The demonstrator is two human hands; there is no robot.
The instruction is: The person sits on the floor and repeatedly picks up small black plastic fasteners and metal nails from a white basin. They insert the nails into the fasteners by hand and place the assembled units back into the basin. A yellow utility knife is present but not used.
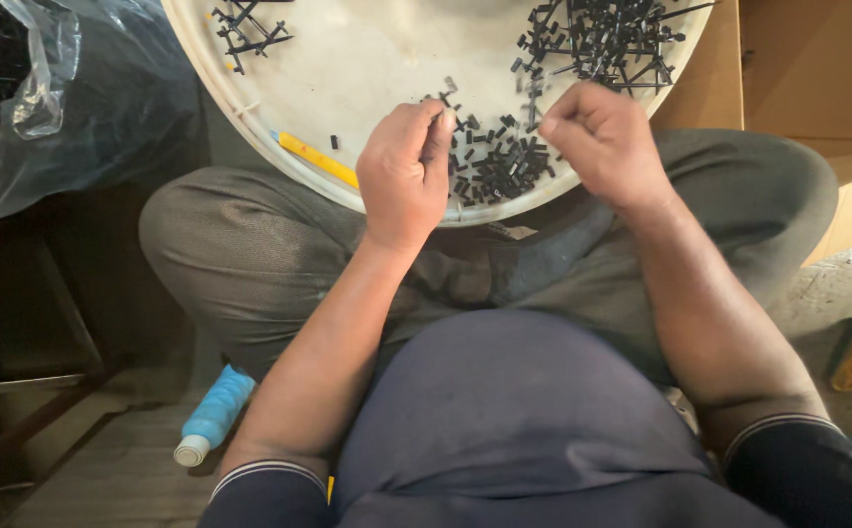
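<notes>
Both hands hover over the round white tray's (250, 108) near rim: left hand (404, 171) pinches a small black plastic piece (448, 98), right hand (607, 142) curls shut above the loose black pieces (499, 161).

A round, cream-white tray (348, 59) at the top centre of the frame rests on the seated person's lap and bears a heap of small black plastic pieces (499, 161) near its lower rim, tangled black sprues (602, 39) at upper right, a few more sprues (247, 29) at upper left, and a yellow strip (316, 158) on its lower left rim.
</notes>
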